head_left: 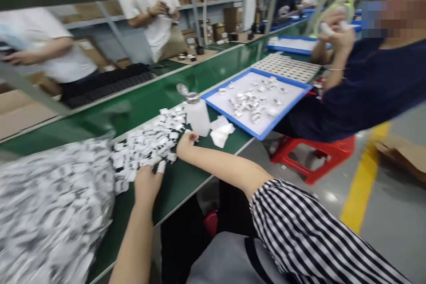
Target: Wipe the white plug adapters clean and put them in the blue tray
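My left hand (147,181) lies at the near edge of a loose pile of small white plastic pieces (146,144). Its thumb, with a white cover on the tip, stands apart from the fingers, which partly merge with the pieces. My right hand (187,144) is at the pile's right end, just in front of a white pump bottle (197,115) with a metal top, its lid raised. The fingers there curl in; what they hold, if anything, is hidden. Right of the bottle lies a crumpled white cloth or tissue (221,131).
A large clear bag (56,208) full of white pieces fills the left. A blue-rimmed tray (259,135) holds scattered pieces. Beyond it are a white slotted rack (288,67) and a co-worker (366,84) at right. A red stool (313,159) stands below; others work across the green bench.
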Demonstrator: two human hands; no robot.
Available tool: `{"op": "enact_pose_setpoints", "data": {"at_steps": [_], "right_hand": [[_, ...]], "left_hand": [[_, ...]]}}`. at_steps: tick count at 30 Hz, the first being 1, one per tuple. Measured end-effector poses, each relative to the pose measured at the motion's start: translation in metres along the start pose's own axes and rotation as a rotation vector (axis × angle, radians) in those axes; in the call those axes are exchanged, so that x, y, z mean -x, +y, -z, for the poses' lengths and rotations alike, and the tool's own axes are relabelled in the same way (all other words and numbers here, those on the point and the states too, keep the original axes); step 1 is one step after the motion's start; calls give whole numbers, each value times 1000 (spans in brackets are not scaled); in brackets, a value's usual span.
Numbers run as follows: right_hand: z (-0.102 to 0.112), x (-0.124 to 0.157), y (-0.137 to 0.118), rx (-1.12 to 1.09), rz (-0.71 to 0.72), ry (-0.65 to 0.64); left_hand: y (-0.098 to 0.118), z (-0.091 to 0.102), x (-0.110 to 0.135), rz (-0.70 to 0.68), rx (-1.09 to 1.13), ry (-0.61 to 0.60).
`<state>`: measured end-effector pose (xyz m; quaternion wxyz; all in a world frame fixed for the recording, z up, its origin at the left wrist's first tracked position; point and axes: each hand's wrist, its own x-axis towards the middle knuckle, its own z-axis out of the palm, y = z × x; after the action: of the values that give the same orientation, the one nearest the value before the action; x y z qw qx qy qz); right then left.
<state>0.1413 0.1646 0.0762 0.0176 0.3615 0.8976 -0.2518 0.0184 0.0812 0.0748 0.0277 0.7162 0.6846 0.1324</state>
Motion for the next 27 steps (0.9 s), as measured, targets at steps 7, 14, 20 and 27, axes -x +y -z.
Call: {"op": "enact_pose_setpoints", "data": {"at_steps": [7,14,20,27], "right_hand": [[-11,21,-22,172,-498,12],[-24,120,1,-137,-473,271],[-83,215,13,-1272,-121,830],[-149,297,24,-1662,-223,1191]], "left_hand": [[-1,-8,4,-58,17,66],[-1,-14,12,-156,0,97],[30,-20,36,-665,359,467],[140,-80,78,-1131,612,-36]]}}
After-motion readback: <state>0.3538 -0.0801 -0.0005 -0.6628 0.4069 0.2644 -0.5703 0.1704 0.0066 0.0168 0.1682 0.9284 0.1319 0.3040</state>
